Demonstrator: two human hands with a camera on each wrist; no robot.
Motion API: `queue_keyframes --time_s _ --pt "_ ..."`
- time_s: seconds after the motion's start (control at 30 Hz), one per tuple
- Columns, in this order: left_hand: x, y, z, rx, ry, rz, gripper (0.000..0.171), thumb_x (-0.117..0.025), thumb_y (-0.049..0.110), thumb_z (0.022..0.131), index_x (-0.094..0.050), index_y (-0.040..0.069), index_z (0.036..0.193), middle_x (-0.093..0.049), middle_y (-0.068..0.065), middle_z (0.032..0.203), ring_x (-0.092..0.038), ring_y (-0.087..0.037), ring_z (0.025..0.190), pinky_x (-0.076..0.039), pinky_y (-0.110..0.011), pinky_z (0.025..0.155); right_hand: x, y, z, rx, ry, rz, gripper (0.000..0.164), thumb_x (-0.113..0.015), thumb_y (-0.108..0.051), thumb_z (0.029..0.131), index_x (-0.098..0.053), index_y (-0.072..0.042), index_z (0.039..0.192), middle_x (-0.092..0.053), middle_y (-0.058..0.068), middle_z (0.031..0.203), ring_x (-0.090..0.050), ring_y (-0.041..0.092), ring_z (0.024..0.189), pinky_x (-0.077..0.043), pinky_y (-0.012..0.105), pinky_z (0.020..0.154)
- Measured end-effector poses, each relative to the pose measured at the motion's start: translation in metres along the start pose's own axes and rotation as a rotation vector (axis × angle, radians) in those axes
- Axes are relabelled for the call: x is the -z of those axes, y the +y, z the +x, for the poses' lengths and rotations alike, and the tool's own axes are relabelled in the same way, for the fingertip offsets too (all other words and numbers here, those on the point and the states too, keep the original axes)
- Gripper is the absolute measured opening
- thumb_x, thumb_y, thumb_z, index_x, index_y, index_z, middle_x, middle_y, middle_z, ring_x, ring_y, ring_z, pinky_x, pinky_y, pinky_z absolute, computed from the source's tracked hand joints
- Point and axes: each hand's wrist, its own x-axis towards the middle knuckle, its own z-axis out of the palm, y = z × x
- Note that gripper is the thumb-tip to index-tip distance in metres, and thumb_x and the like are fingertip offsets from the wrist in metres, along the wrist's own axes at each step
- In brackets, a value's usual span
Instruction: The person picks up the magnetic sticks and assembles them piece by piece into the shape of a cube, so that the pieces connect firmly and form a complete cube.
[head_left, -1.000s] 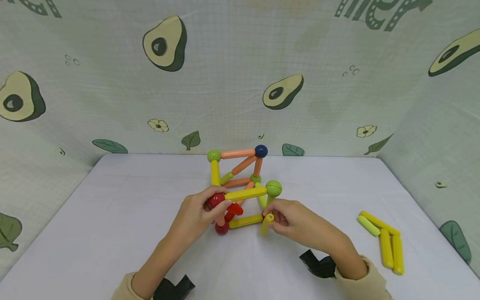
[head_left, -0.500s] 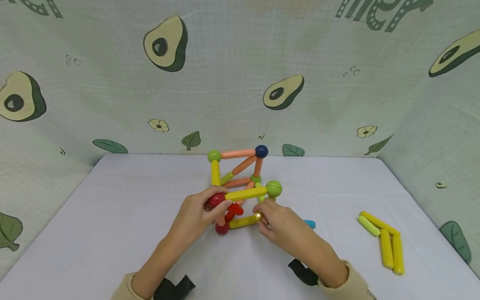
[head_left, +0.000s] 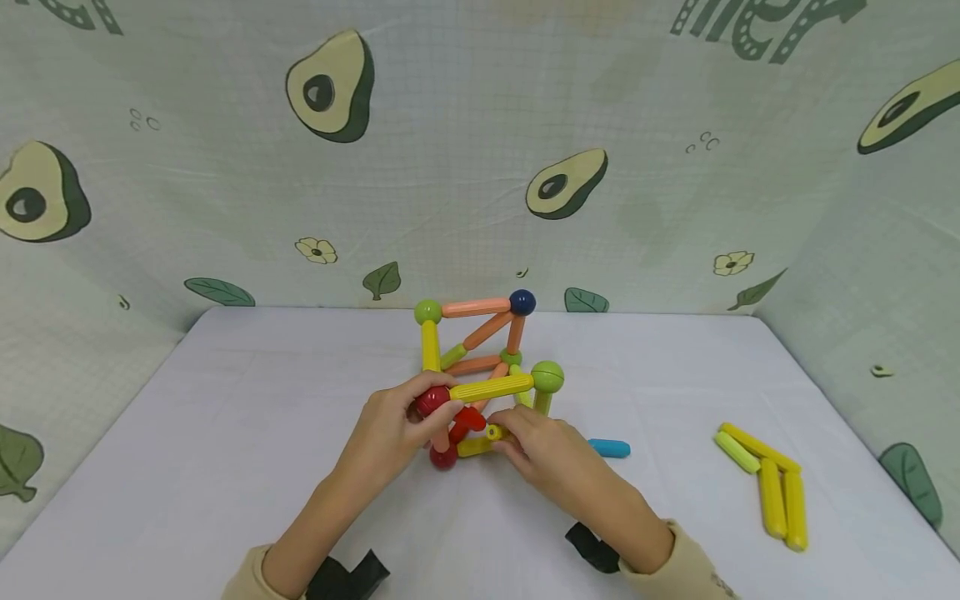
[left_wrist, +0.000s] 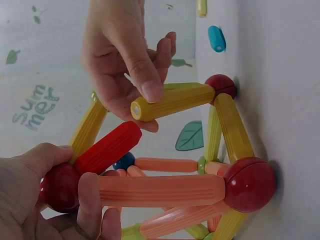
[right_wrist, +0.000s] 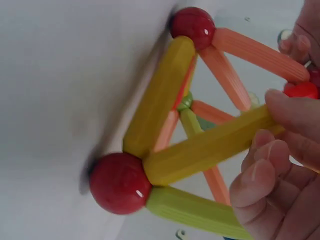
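Observation:
A frame of magnetic sticks and balls stands mid-table in the head view. At its near upper left corner my left hand (head_left: 393, 425) grips a red ball (head_left: 432, 402). A short red stick (left_wrist: 110, 147) juts from that ball, and a salmon stick (left_wrist: 162, 191) runs from it to a lower red ball (left_wrist: 250, 184). My right hand (head_left: 551, 450) pinches a yellow stick (right_wrist: 210, 142) between thumb and fingers near one end. Its other end meets the lower right red ball (right_wrist: 120, 183), and the pinched end slants up toward the red stick, with a gap between them.
A blue stick (head_left: 610, 448) lies right of the frame, partly behind my right forearm. Farther right lie several yellow sticks (head_left: 772, 498) and a light green stick (head_left: 737, 452). The frame's far side carries a dark blue ball (head_left: 522, 302) and a green ball (head_left: 427, 312).
My right hand has moved left with the yellow stick, tilting its free end toward the red stick. The blue stick has come into sight. My left hand keeps its place on the red ball.

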Motion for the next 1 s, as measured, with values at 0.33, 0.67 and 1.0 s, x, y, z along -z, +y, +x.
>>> queue_keyframes --time_s 0.33,0.67,1.0 --pt "-0.001 0.0 0.0 -0.005 -0.001 -0.002 0.026 -0.08 0.017 0.096 -0.074 0.009 0.12 -0.067 -0.005 0.083 -0.055 -0.014 0.069 -0.048 -0.022 0.058 -0.013 0.001 0.002 -0.021 0.054 0.017 0.033 -0.074 -0.01 0.099 -0.068 -0.003 0.13 -0.079 0.011 0.114 -0.077 0.023 0.09 -0.064 0.032 0.077" --pt "-0.002 0.0 -0.001 -0.007 0.016 -0.032 0.025 -0.081 0.016 0.096 -0.074 0.009 0.119 -0.07 -0.005 0.088 -0.058 -0.014 0.072 -0.052 -0.022 0.06 -0.017 0.002 0.004 -0.023 0.081 0.055 0.03 -0.07 -0.014 0.103 -0.067 -0.005 0.132 -0.079 0.009 0.101 -0.069 0.016 0.07 -0.058 0.021 0.064" --pt "-0.008 -0.001 -0.002 -0.017 0.038 -0.102 0.026 -0.081 0.013 0.095 -0.073 0.007 0.119 -0.073 -0.007 0.091 -0.06 -0.013 0.07 -0.055 -0.021 0.063 -0.022 0.001 0.005 -0.084 0.107 0.114 0.029 -0.069 -0.014 0.103 -0.065 -0.005 0.13 -0.061 -0.001 0.07 -0.053 0.008 0.05 -0.048 0.015 0.054"
